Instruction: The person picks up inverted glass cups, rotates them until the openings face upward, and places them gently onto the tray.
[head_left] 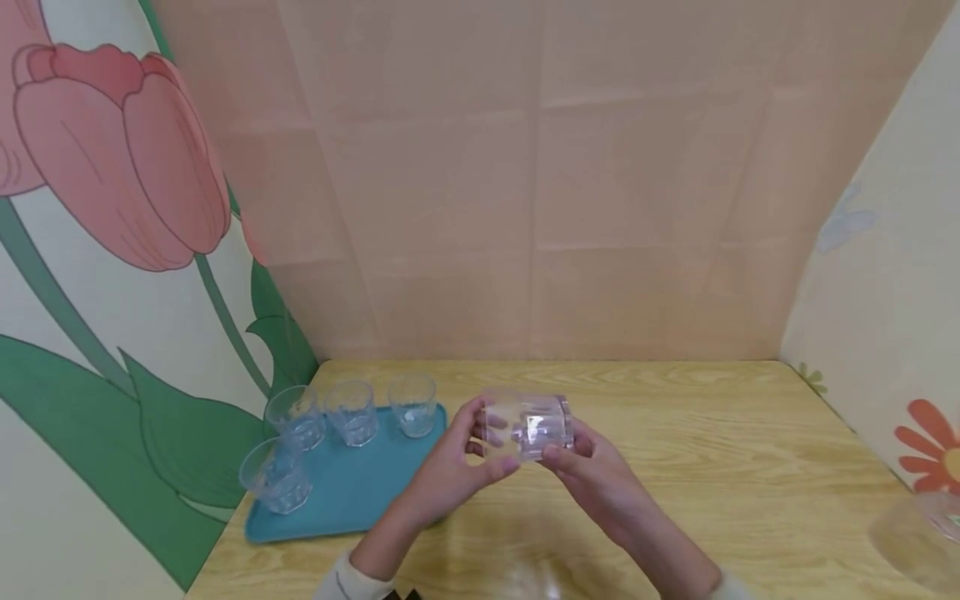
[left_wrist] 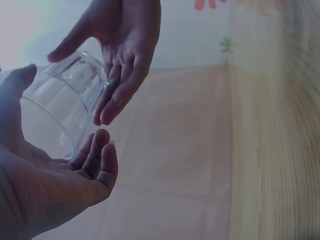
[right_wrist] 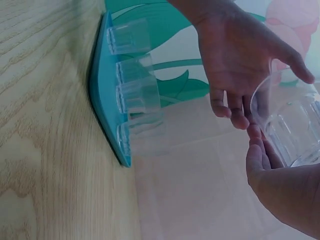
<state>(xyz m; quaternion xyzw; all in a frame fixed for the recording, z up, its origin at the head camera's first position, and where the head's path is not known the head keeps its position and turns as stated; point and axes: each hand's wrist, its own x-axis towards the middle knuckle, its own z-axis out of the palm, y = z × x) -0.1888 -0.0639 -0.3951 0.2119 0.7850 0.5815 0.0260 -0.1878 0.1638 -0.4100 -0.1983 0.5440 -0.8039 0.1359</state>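
A clear drinking glass [head_left: 546,423] lies on its side in the air above the table, its rim toward the left and its thick base toward the right. My left hand [head_left: 452,467] holds the rim end, thumb on the near side and fingers behind. At the base end, my right hand [head_left: 603,479] grips with the thumb in front and the fingers beyond. In the left wrist view the fingertips of both hands come close together beside the glass [left_wrist: 62,102]. The right wrist view shows the glass [right_wrist: 295,127] between the two hands.
A blue tray [head_left: 360,496] sits on the wooden table [head_left: 675,467] at the left, with several upright clear glasses [head_left: 351,417] along its back and left sides. Another clear vessel [head_left: 918,537] is partly cut off at the right edge. Fabric walls [head_left: 525,208] enclose the table.
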